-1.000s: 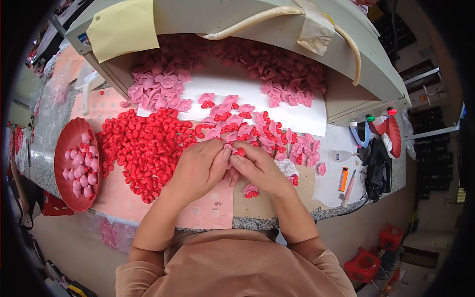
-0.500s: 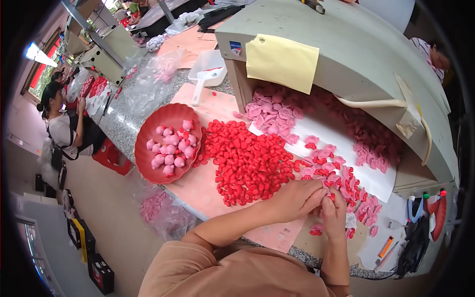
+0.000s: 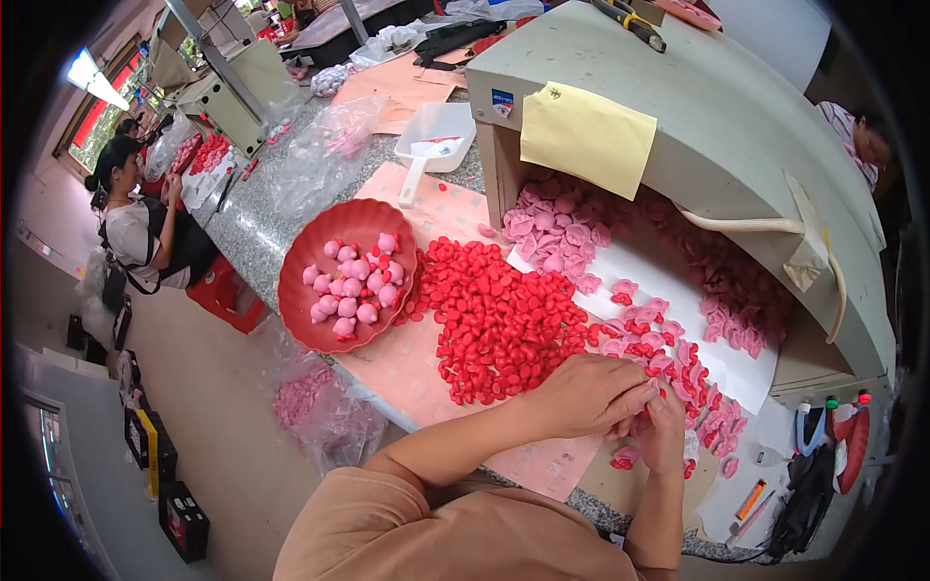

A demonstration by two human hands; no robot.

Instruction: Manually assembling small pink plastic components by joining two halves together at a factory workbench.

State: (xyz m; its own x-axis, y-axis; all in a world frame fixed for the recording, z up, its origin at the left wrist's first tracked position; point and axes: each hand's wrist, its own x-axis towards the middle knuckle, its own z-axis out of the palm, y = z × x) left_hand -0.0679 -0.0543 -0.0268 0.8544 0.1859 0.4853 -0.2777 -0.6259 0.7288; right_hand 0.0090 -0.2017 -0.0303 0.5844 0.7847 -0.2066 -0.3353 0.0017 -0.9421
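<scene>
My left hand and my right hand meet over the near right part of the workbench, fingers pinched together. Between the fingertips is a small pink and red plastic piece, mostly hidden by them. To the left of the hands spreads a large heap of glossy red plastic pieces. Pink plastic shells, many with red parts on them, lie scattered just beyond and to the right. A red scalloped bowl at the left holds several round pink pieces with small red parts.
A grey curved housing arches over more pink shells. A white scoop and clear plastic bags lie farther back. Near the right edge are an orange-handled knife and bottles. Another person sits at the far left.
The scene has shifted slightly rightward as the view turned a little left. My hands stay together; the fingers have turned, and the piece between them is more covered.
</scene>
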